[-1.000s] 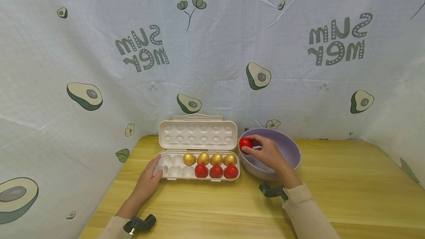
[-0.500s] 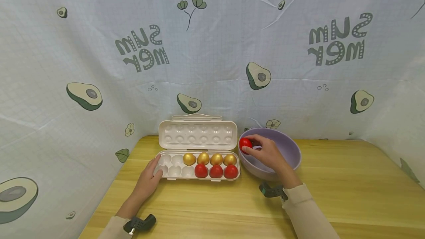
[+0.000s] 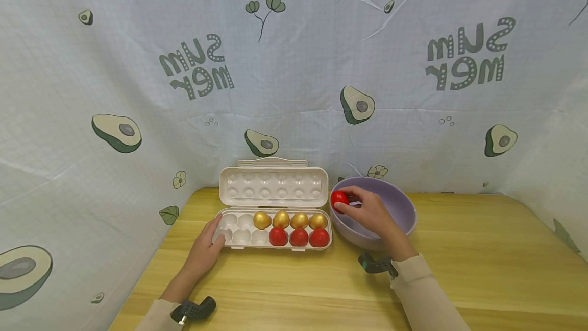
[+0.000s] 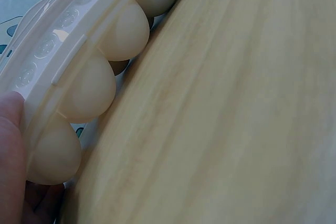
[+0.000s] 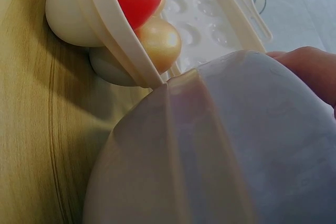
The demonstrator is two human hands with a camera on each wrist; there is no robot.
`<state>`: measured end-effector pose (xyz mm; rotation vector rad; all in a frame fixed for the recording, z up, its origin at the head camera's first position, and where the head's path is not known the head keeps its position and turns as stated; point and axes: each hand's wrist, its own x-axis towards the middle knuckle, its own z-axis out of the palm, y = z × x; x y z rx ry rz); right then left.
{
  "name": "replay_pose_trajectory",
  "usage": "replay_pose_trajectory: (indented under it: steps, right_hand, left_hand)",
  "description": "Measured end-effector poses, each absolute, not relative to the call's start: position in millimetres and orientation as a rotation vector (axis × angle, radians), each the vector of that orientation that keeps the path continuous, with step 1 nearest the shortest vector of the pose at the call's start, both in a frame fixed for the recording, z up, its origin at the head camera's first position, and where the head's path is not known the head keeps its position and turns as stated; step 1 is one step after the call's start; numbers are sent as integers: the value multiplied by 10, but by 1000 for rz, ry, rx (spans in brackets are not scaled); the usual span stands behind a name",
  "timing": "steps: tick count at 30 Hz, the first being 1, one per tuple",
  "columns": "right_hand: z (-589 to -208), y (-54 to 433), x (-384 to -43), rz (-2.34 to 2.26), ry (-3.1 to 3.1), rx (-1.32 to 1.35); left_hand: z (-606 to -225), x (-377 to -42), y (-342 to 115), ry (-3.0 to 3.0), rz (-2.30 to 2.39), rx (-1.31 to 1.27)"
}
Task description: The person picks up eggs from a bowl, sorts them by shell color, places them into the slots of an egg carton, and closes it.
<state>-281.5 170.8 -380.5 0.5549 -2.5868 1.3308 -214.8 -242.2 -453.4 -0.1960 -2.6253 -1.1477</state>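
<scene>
My right hand point(image 3: 371, 214) pinches a red egg point(image 3: 339, 201) between thumb and fingers, over the left side of a purple bowl point(image 3: 398, 206). In the right wrist view the bowl's outer wall point(image 5: 262, 140) covers most of that hand and the held egg. At its left end, my left hand point(image 3: 204, 252) grips an open cream egg box point(image 3: 241, 238); in the left wrist view the thumb point(image 4: 10, 156) lies by the rim, with fingers beneath. Several gold eggs point(image 3: 281, 219) fill the right part of the back row. Three red eggs point(image 3: 299, 237) sit at the front right.
The box's raised lid point(image 3: 275, 188) leans back toward a printed cloth point(image 3: 298, 75) hanging behind the wooden table point(image 3: 285, 285). The bowl stands close against the box's right end. More table surface point(image 3: 478, 249) stretches to the right of the bowl.
</scene>
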Motion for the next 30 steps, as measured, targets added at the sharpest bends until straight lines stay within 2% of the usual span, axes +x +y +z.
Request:
replay_pose_trajectory:
  steps: [30]
  right_hand:
    - [-3814, 1708, -2819, 1324, -2585, 565]
  left_hand:
    - [-4563, -2160, -2432, -2617, -1139, -208]
